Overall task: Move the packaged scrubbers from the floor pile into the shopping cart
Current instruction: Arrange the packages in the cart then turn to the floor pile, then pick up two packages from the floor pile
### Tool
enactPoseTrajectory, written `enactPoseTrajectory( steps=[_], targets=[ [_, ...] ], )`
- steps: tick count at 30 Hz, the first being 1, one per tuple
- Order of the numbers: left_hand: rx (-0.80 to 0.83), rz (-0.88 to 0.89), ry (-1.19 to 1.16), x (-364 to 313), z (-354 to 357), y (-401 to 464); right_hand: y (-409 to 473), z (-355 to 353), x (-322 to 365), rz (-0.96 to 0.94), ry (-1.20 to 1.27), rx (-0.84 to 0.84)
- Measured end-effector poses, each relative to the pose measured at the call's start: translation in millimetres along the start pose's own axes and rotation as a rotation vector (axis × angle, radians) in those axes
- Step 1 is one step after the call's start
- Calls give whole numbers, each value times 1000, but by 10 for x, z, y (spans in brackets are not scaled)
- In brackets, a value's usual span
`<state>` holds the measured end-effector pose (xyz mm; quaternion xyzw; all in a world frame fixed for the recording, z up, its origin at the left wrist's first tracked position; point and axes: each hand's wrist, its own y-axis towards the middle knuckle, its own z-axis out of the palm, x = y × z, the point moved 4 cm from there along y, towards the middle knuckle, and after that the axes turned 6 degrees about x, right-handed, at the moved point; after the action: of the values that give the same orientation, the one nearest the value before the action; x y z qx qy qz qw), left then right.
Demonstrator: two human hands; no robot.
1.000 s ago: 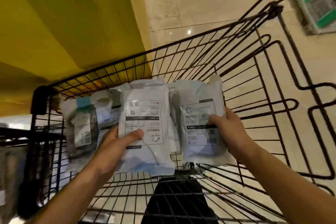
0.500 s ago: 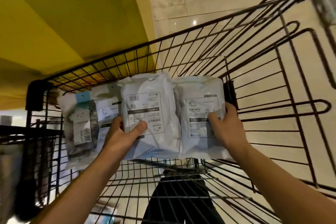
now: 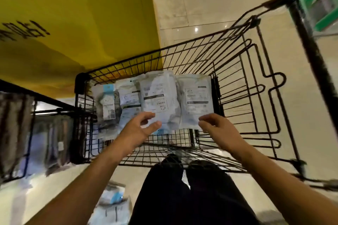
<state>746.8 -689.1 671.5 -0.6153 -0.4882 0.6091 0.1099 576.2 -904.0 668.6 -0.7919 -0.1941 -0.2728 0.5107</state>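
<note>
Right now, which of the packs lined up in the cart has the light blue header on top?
The leftmost pack, at the cart's left corner. It alone has a light blue top strip and dark contents showing; the other three are white with printed labels.

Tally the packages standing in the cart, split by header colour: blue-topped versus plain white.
Blue-topped package: 1
Plain white packages: 3
Total in the shopping cart: 4
</note>
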Motion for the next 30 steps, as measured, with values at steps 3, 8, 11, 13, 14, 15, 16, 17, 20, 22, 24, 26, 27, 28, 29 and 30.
enactPoseTrajectory(
  steps=[3, 8, 11, 13, 14, 15, 16, 17, 20, 22, 24, 26, 27, 28, 29, 30],
  targets=[
    [-26, 22, -26, 103, 14, -523, -341, 16, 105, -47, 55, 63],
    [-269, -42, -175, 586, 109, -1182, -663, -23, 136, -99, 75, 145],
    [-396, -79, -283, 794, 269, -1435, -755, -62, 208, -135, 52, 229],
    [-447, -76, -325, 868, 369, -1521, -755, -71, 237, -157, 20, 257],
    [-477, -72, -348, 881, 446, -1583, -763, -78, 240, -176, 1, 271],
    [-499, -65, -369, 897, 519, -1632, -770, -83, 241, -194, -12, 284],
    [-514, -57, -384, 902, 584, -1672, -762, -90, 241, -209, -23, 294],
    [-529, -51, -402, 905, 647, -1713, -760, -100, 245, -226, -32, 306],
    [-602, -55, -489, 925, 813, -1872, -746, -91, 218, -254, -59, 352],
    [-654, -76, -555, 969, 940, -2017, -744, -72, 176, -253, -86, 391],
    [-700, -109, -606, 1065, 1101, -2187, -751, -17, 110, -243, -116, 440],
    [-753, -151, -658, 1206, 1293, -2385, -765, 71, 21, -237, -168, 490],
    [-777, -178, -684, 1292, 1402, -2491, -784, 129, -29, -232, -198, 510],
    [-799, -207, -713, 1388, 1523, -2601, -792, 187, -86, -229, -237, 529],
    [-820, -232, -744, 1490, 1651, -2709, -793, 251, -154, -223, -273, 550],
    [-841, -255, -774, 1596, 1782, -2814, -804, 316, -209, -229, -331, 575]
  ],
)
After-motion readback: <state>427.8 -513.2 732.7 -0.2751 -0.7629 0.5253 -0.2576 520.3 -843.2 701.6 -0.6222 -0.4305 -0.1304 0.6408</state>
